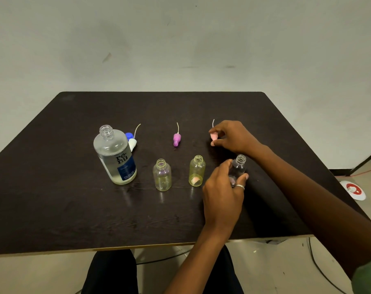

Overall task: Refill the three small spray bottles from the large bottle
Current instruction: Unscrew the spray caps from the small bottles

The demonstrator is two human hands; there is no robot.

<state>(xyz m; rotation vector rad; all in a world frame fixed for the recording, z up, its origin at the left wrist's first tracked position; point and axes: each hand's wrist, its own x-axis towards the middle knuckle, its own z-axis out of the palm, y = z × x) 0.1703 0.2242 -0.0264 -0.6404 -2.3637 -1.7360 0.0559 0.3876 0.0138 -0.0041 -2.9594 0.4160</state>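
The large clear bottle [116,154] with a blue label stands uncapped at the table's left, partly filled. Two small open bottles stand in a row: a clear one [162,175] and a yellowish one [197,171]. My left hand [221,195] grips a third small clear bottle [238,166], also open, at the right of the row. Behind it my right hand [233,136] pinches a pink spray head [213,136] low over the table, its thin tube pointing away. A purple spray head [177,139] lies mid-table. A white spray head [132,143] lies beside the large bottle.
A blue cap [129,135] lies behind the large bottle. The dark table [74,209] stands against a pale wall. A red and white disc [353,189] and cables lie on the floor to the right.
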